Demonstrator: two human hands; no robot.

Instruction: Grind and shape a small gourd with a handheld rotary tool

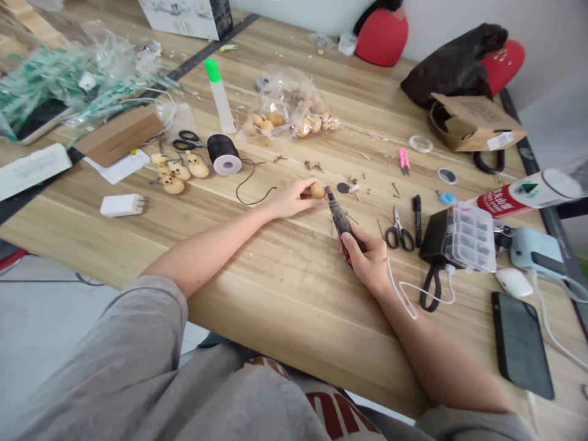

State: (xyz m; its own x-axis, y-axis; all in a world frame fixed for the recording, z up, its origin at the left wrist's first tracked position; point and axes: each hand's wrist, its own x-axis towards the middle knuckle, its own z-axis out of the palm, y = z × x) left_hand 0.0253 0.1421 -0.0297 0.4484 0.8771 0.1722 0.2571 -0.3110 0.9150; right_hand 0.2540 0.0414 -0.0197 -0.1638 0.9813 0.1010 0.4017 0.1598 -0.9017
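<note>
Near the middle of the wooden table (294, 269), my left hand (296, 198) pinches a small round tan gourd (316, 190) between its fingers. My right hand (365, 254) is wrapped round a dark pen-shaped rotary tool (339, 215), its tip pointing up and left, right beside the gourd; whether they touch I cannot tell. A white cable hangs by my right wrist. Wood-coloured scraps (353, 187) and a black disc (342, 187) lie just beyond the tool. Several small gourds with drawn faces (173, 184) rest to the left, next to a spool of black cord (223, 154).
Bags of small gourds (294, 110) lie beyond my hands. To the right are scissors (399, 231), a black marker (417, 220), a clear compartment box (471, 237), a phone (522, 343) and a red-and-white canister (528, 191). A white charger (122, 205) sits at left.
</note>
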